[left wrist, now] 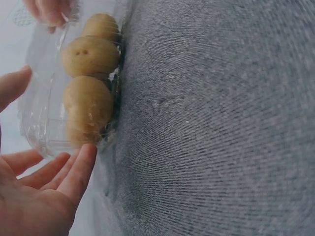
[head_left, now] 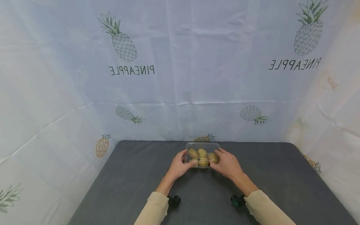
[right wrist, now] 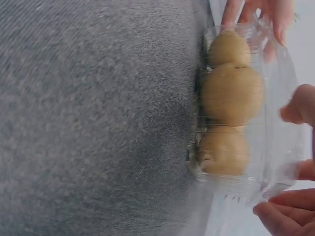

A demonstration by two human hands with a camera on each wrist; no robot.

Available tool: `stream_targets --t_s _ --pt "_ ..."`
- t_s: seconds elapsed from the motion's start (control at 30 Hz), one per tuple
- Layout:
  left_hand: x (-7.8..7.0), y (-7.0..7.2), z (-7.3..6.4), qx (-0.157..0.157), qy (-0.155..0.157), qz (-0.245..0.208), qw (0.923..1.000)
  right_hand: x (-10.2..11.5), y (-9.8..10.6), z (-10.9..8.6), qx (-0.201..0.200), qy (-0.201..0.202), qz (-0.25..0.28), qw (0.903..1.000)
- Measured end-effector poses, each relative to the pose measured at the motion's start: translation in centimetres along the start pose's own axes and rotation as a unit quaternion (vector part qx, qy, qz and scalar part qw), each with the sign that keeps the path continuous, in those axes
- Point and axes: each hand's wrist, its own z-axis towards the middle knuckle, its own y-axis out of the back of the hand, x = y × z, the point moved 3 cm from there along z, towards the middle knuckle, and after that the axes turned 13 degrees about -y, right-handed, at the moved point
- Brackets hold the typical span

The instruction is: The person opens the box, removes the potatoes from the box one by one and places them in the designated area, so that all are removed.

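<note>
A clear plastic clamshell container (head_left: 202, 144) sits near the far edge of the dark table, with several small yellowish potatoes (head_left: 202, 152) inside. My left hand (head_left: 179, 165) holds its left end, fingers (left wrist: 78, 172) against the end wall and thumb towards the upper front. At the opposite end, my right hand (head_left: 227, 164) grips the container, its thumb (right wrist: 298, 104) by the upper part and fingers round the corner. Through the front wall, both wrist views show potatoes in a row. The container's far side is partly hidden.
The dark grey tabletop (head_left: 135, 187) reaches back to a pale cloth backdrop (head_left: 180, 78) printed with pineapples, which also hangs at both sides. Black wrist-worn devices (head_left: 174, 201) sit beneath both forearms, close to the beige sleeves (head_left: 154, 207).
</note>
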Motion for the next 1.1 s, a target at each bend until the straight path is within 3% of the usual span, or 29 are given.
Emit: stream_targets --t_s 0.23,0.73,0.93,1.1 --pt "-0.1 0.0 0.0 -0.004 0.005 0.004 1.0 0.2 0.7 -0.1 0.004 0.0 0.005 1.0" --pt "0.6 0.2 -0.5 0.031 0.02 -0.015 0.9992 -2.0 0.3 -1.0 0.01 0.041 0.034 0.9985" --pt "0.8 0.0 -0.3 0.044 0.011 -0.006 0.999 -2.3 0.6 -0.6 0.019 0.034 0.077 0.9963" --pt "0.7 -0.2 0.0 0.051 -0.001 -0.004 0.9987 -2.8 1.0 -0.3 0.03 0.009 0.155 0.9875"
